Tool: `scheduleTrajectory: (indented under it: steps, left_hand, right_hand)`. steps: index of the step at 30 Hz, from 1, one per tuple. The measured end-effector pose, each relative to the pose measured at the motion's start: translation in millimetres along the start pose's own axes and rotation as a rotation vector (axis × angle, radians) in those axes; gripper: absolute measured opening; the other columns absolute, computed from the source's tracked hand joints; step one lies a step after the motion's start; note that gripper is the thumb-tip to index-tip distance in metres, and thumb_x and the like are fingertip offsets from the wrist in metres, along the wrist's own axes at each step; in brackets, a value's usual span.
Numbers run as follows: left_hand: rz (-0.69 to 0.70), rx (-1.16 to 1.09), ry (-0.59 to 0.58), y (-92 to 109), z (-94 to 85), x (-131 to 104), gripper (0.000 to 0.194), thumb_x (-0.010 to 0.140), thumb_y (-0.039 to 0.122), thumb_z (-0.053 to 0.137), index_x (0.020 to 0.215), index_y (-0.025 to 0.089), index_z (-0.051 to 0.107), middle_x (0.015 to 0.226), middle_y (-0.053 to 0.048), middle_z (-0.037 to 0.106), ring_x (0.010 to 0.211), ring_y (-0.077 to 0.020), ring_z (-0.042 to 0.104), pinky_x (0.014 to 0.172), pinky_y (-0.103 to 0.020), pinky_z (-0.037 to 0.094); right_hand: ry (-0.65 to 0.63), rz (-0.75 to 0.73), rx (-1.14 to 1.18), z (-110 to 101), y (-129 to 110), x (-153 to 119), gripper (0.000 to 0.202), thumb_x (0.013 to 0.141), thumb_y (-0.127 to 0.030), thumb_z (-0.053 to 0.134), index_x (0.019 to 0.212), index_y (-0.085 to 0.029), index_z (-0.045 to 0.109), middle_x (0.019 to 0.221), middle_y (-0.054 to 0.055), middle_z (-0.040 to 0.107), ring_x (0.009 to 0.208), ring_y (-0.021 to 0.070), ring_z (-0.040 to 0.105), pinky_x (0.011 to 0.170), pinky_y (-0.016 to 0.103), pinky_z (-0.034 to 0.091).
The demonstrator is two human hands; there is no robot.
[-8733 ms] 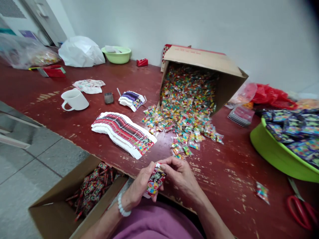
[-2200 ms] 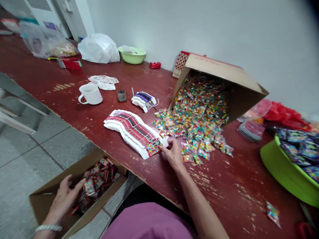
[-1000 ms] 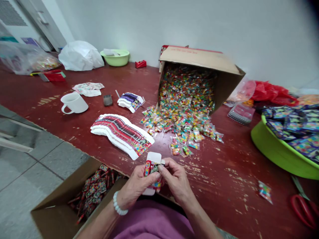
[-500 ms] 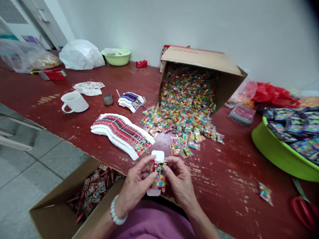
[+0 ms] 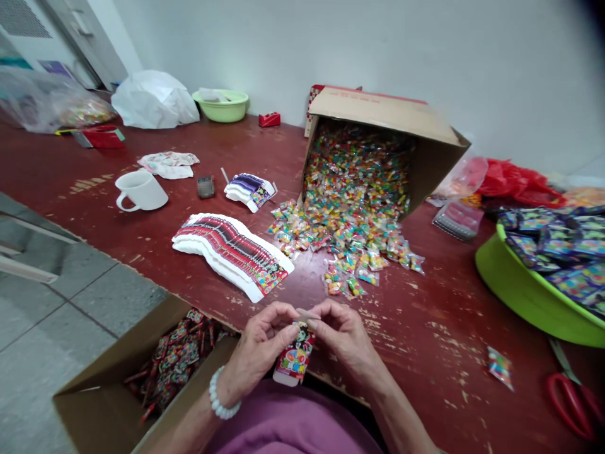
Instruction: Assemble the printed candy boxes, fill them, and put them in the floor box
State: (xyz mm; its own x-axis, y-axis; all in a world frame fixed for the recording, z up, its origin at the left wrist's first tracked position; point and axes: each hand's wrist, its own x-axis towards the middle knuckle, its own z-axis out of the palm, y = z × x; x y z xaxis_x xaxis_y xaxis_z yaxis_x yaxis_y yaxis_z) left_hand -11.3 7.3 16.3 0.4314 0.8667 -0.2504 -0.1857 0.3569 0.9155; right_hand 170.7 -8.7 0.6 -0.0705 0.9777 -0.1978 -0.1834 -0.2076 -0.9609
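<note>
Between my hands, just over the table's front edge, is a small printed candy box (image 5: 295, 356), red with colourful pictures. My left hand (image 5: 265, 343) grips its upper left side, thumb on the front. My right hand (image 5: 343, 334) pinches the white flap at its top, which is folded down. A fanned stack of flat red boxes (image 5: 231, 252) lies ahead to the left. Small clear candy packets (image 5: 354, 252) spill toward me from a tipped cardboard carton (image 5: 378, 110). Below on the left, an open carton (image 5: 94, 403) holds many red candy boxes (image 5: 172, 359).
A white mug (image 5: 142, 190), a dark small block (image 5: 205, 186) and a purple box stack (image 5: 250, 191) stand to the left. At right are a green basin (image 5: 520, 296) of dark packs, one loose packet (image 5: 500, 367) and red scissors (image 5: 570, 403).
The box's top flap stood up white before; now it is bent over between my fingers. My right hand has shifted up to that flap, and the box now tilts slightly.
</note>
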Motion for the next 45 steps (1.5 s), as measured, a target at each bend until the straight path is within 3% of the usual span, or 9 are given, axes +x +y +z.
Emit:
scheduleTrajectory:
  steps: [3,6,10,16,22,27,33,40,45]
  left_hand:
    - [-0.06,-0.145,0.04,-1.7,3.0,-1.2,0.044,0.082,0.032,0.073,0.119,0.027,0.049,0.092,0.0,0.068,0.082,-0.0153,0.066,0.076,-0.026,0.051]
    - [-0.227,-0.195,-0.053,-4.8,6.7,-2.4,0.046,0.091,0.049,0.057,0.128,0.025,0.046,0.087,-0.003,0.069,0.066,-0.0167,0.068,0.061,-0.027,0.053]
    - [-0.286,-0.211,-0.042,-11.4,10.8,-0.8,0.058,0.093,0.062,0.04,0.131,0.019,0.051,0.073,-0.004,0.068,0.046,-0.0143,0.062,0.045,-0.023,0.047]
    - [-0.329,-0.139,-0.019,-10.6,14.0,2.9,0.067,0.09,0.068,0.038,0.132,0.019,0.055,0.074,-0.006,0.069,0.046,-0.0128,0.061,0.043,-0.02,0.044]
    - [-0.274,-0.04,-0.032,-11.1,10.5,2.8,0.069,0.091,0.068,0.035,0.131,0.018,0.058,0.074,-0.006,0.07,0.047,-0.0119,0.06,0.044,-0.02,0.045]
    - [-0.199,0.008,-0.026,-12.2,8.5,3.5,0.067,0.09,0.067,0.039,0.126,0.015,0.063,0.074,-0.008,0.07,0.048,-0.0123,0.059,0.044,-0.02,0.044]
    - [-0.247,-0.051,0.055,-15.9,11.9,4.5,0.063,0.09,0.064,0.043,0.127,0.016,0.062,0.067,-0.004,0.066,0.047,-0.0127,0.056,0.043,-0.02,0.045]
    - [-0.225,-0.046,0.009,-13.7,11.9,4.1,0.065,0.088,0.063,0.05,0.136,0.02,0.056,0.072,-0.004,0.066,0.056,-0.0156,0.059,0.047,-0.023,0.05]
    - [-0.246,-0.068,0.053,-17.3,9.7,3.7,0.069,0.088,0.068,0.044,0.136,0.02,0.056,0.074,-0.005,0.067,0.053,-0.0144,0.057,0.045,-0.022,0.048]
  right_hand:
    - [0.037,-0.076,-0.123,0.8,1.0,-2.7,0.022,0.084,-0.04,0.071,0.079,-0.018,0.068,0.076,0.002,0.064,0.068,0.0148,0.056,0.062,0.025,0.046]
    - [0.077,-0.184,-0.232,3.6,-1.3,-4.6,0.018,0.087,-0.037,0.067,0.082,-0.02,0.07,0.076,0.002,0.062,0.069,0.0156,0.058,0.063,0.026,0.047]
    - [-0.058,-0.34,-0.407,6.8,-11.1,-5.8,0.017,0.091,-0.034,0.062,0.085,-0.022,0.072,0.085,0.004,0.067,0.079,0.0178,0.063,0.073,0.03,0.05]
    - [-0.072,-0.117,-0.171,12.1,-12.6,-5.0,0.018,0.088,-0.037,0.066,0.083,-0.02,0.064,0.102,0.006,0.071,0.052,0.0093,0.059,0.049,0.024,0.049]
    - [-0.056,0.039,0.074,14.3,-4.8,0.9,0.022,0.082,-0.037,0.072,0.079,-0.018,0.063,0.097,0.005,0.074,0.046,0.0088,0.058,0.046,0.024,0.047]
    - [-0.032,-0.04,0.002,15.7,-10.5,-1.3,0.02,0.084,-0.036,0.071,0.078,-0.018,0.065,0.092,0.004,0.073,0.049,0.0099,0.057,0.049,0.025,0.048]
    - [0.047,-0.285,-0.195,22.5,-4.3,-8.5,0.011,0.088,-0.03,0.066,0.082,-0.022,0.07,0.096,0.005,0.07,0.079,0.0164,0.064,0.073,0.03,0.052]
    - [0.041,0.041,0.106,23.1,5.0,-2.8,0.025,0.078,-0.04,0.076,0.076,-0.019,0.062,0.057,-0.004,0.061,0.044,0.0103,0.052,0.047,0.023,0.043]
    - [0.083,-0.178,-0.096,22.7,1.9,-4.5,0.02,0.082,-0.036,0.073,0.073,-0.02,0.066,0.077,0.001,0.063,0.057,0.0121,0.057,0.055,0.026,0.047]
